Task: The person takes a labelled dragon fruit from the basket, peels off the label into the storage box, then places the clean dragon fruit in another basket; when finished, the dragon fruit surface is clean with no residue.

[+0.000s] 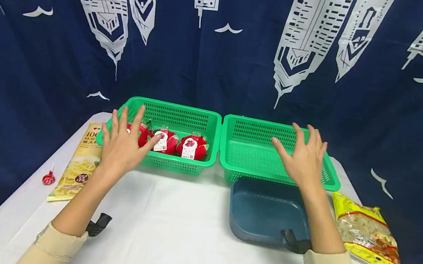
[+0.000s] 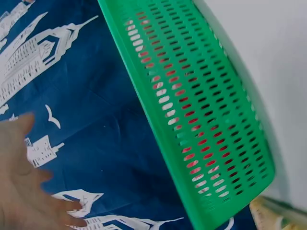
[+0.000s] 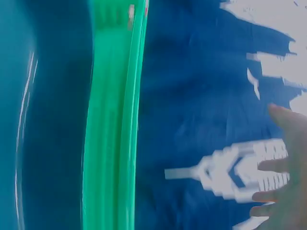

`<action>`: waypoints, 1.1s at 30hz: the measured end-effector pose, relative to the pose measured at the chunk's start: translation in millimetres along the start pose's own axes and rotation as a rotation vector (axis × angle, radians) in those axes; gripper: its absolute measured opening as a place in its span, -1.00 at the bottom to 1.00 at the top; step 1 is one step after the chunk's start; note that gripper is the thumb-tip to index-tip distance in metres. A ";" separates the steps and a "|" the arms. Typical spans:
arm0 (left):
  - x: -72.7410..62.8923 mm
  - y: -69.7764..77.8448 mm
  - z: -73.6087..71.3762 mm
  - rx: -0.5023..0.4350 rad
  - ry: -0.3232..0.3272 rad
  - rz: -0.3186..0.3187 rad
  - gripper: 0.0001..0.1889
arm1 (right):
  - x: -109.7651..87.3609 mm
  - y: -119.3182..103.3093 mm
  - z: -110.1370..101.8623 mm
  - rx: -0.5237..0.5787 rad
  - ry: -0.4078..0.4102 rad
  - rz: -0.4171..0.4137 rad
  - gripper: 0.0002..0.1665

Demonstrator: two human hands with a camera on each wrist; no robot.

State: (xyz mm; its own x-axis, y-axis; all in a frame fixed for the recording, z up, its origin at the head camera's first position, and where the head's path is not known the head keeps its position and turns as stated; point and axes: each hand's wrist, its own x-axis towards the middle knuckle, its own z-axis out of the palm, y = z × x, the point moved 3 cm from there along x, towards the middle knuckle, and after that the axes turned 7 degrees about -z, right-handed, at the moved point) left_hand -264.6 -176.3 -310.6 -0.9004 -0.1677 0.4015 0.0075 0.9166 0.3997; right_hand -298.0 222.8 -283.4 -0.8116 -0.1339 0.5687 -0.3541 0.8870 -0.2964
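My left hand (image 1: pixel 121 148), fingers spread, hovers over the left end of a green plastic basket (image 1: pixel 210 150) and holds nothing. Inside that basket sit several red, fruit-shaped packages with white labels; the rightmost package (image 1: pixel 198 148) shows fully, while the left one is partly covered by my hand. My right hand (image 1: pixel 304 160), also spread and holding nothing, is raised over the second green basket (image 1: pixel 249 156), in which nothing shows. The left wrist view has the basket's slotted wall (image 2: pixel 201 105) beside my blurred hand (image 2: pixel 29 182).
A dark blue tray (image 1: pixel 265 214) stands before the right basket, partly behind my forearm. To its right lies a yellow food bag (image 1: pixel 370 233). On the left are a yellow noodle packet (image 1: pixel 80 162) and a red lollipop (image 1: pixel 48 178). A navy patterned curtain (image 1: pixel 213 67) hangs behind the table.
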 end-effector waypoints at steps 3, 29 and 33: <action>-7.2 -3.7 -1.1 -0.144 0.154 -0.026 -0.17 | 7.7 -31.2 20.5 0.160 0.113 -0.012 -0.23; -22.9 -49.9 97.2 -1.134 0.191 -0.478 -0.27 | 44.0 -138.3 198.7 0.481 -0.245 0.217 0.10; -23.7 -56.4 102.8 -1.176 0.257 -0.453 -0.29 | 46.3 -139.9 205.1 0.407 -0.365 0.192 0.19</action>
State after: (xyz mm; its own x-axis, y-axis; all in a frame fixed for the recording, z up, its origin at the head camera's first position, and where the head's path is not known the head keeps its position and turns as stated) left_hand -288.4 -186.7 -427.4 -0.8150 -0.5637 0.1341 0.2202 -0.0873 0.9715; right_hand -381.4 1.9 -372.9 -0.9610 -0.1954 0.1958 -0.2766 0.6787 -0.6803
